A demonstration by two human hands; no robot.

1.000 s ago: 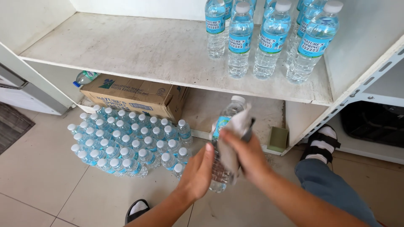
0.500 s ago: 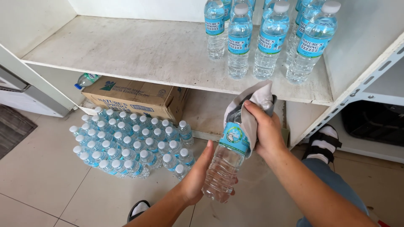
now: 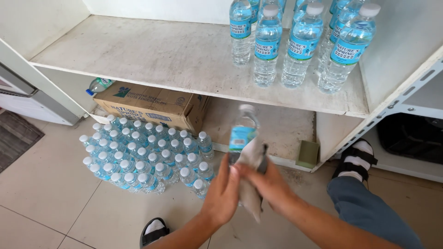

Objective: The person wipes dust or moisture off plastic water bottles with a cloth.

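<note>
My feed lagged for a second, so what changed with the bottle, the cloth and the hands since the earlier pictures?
The water bottle went from tilted to upright. The cloth slid from its cap and label down to its lower half. The right hand dropped with the cloth; the left hand kept holding the bottle low. The bottles on the shelf, the floor pack and the cardboard box stayed put.

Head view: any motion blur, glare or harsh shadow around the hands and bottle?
Head view: even daylight, no glare; the bottle and cloth look slightly soft, left hand and right hand mildly blurred; shelf bottles sharp; shelf edges bend slightly.
</note>
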